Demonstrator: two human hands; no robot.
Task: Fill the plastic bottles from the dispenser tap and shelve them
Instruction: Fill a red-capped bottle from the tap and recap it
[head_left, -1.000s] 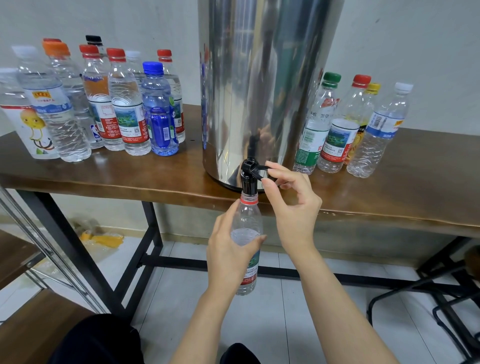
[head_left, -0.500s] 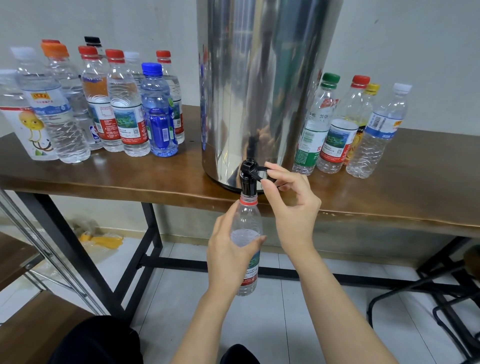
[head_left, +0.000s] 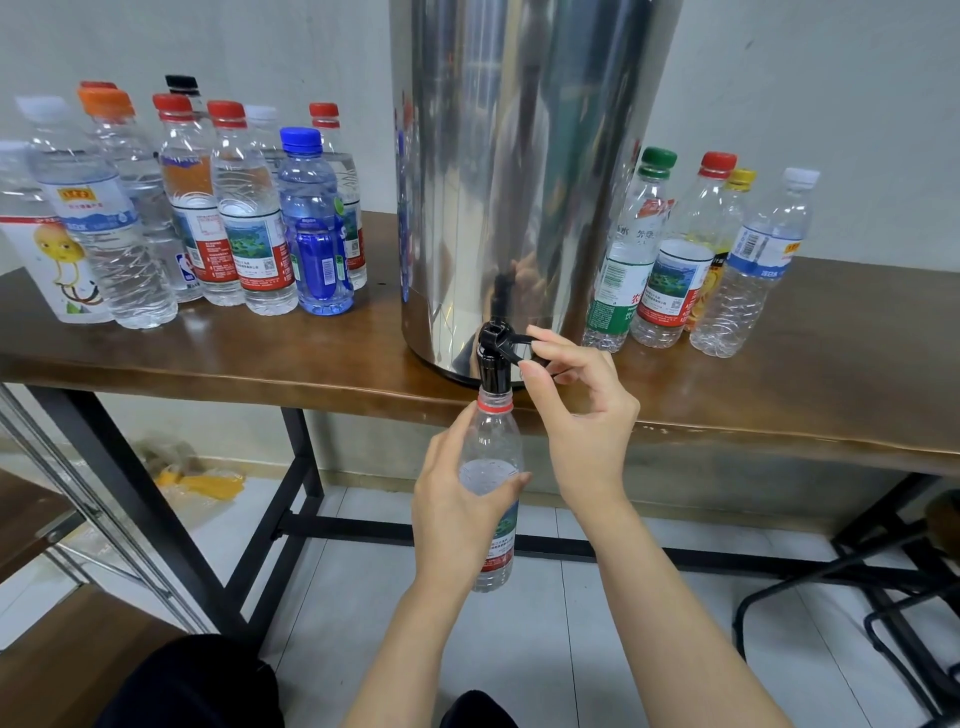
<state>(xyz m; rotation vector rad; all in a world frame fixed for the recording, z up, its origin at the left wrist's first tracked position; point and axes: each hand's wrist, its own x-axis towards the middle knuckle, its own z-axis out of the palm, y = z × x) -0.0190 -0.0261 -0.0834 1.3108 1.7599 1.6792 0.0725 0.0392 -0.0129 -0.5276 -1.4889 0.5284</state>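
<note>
Filling in progress, head view. The uncapped plastic bottle (head_left: 491, 436) is held below the front edge of the tabletop (head_left: 208, 358), with its red neck ring right under the black tap (head_left: 491, 364) of the steel dispenser (head_left: 519, 182). The bottle's mid-body is gripped by the left hand (head_left: 462, 499), fingers and thumb wrapped round it. The tap lever (head_left: 511, 343) is pinched between thumb and forefinger of the right hand (head_left: 582, 415); the other fingers are loosely curled and hold nothing.

Risks, as judged:
- Overflow onto the floor tiles if the lever is released late, since the fill level is partly masked by the left fingers.
- Spill if the mouth is let drift off the spout; nothing supports the bottle from below.
- Water could be squeezed out of the thin wall by too firm a grip near full.

Hard to make out:
- No stream is visible, and the water level cannot be read with confidence.
- This bottle's cap is not seen.
- The dispenser top is cut off by the frame.
- The wooden shelf (head_left: 31, 519) at lower left is mostly out of frame.
- The capped bottles toward the left end (head_left: 249, 208) look filled and those toward the right end (head_left: 675, 260) look empty; neither is certain.
</note>
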